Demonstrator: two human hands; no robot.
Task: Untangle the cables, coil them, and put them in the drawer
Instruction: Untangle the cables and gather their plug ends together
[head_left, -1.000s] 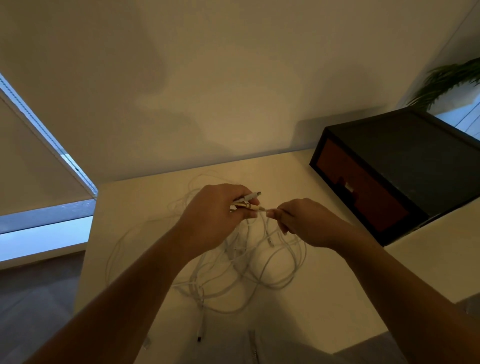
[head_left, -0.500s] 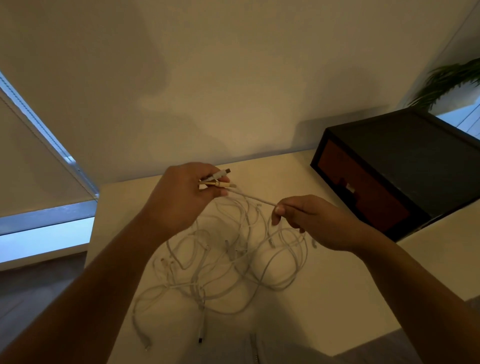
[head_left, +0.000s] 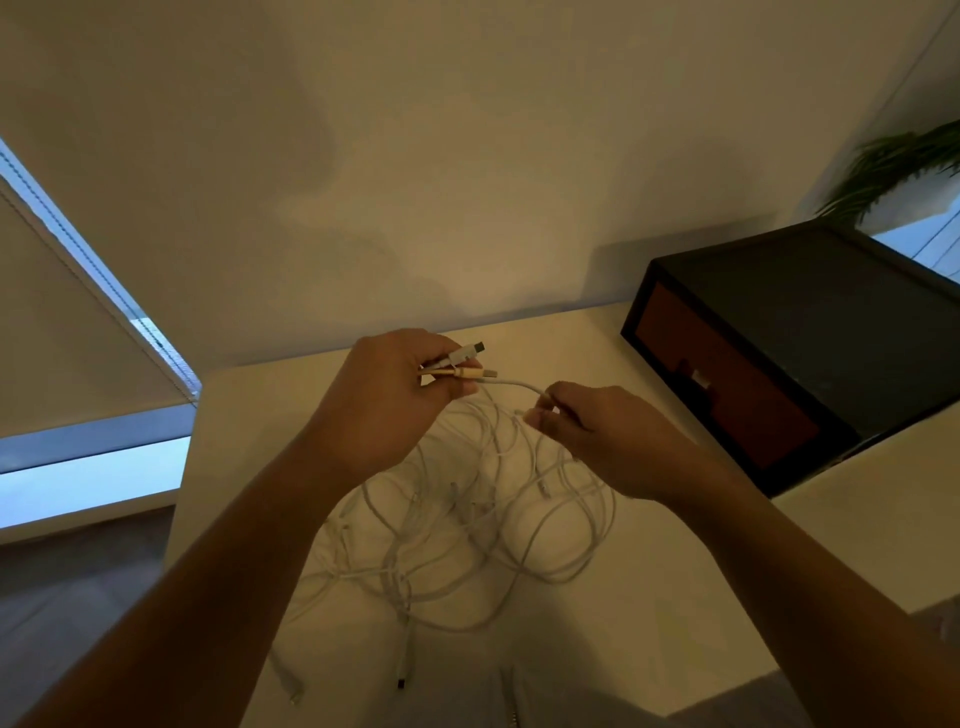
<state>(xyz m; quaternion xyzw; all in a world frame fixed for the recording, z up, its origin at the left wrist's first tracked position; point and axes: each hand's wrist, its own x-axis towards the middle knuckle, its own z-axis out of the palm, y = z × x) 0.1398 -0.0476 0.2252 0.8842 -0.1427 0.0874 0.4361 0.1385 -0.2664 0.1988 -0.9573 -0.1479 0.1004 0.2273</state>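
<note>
On the table (head_left: 675, 623), white tangled cables (head_left: 467, 519)

No text, brand, number or sign can be read anywhere. The small pale tag (head_left: 698, 378) on the front of the dark drawer box (head_left: 810, 332) is too blurred to tell whether it carries writing. The plugs (head_left: 470, 364) of the white cables (head_left: 493, 519) are too small to show any marking.

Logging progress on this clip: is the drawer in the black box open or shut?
Shut. The reddish drawer front sits back within the frame of the black box, not pulled out over the table.
</note>
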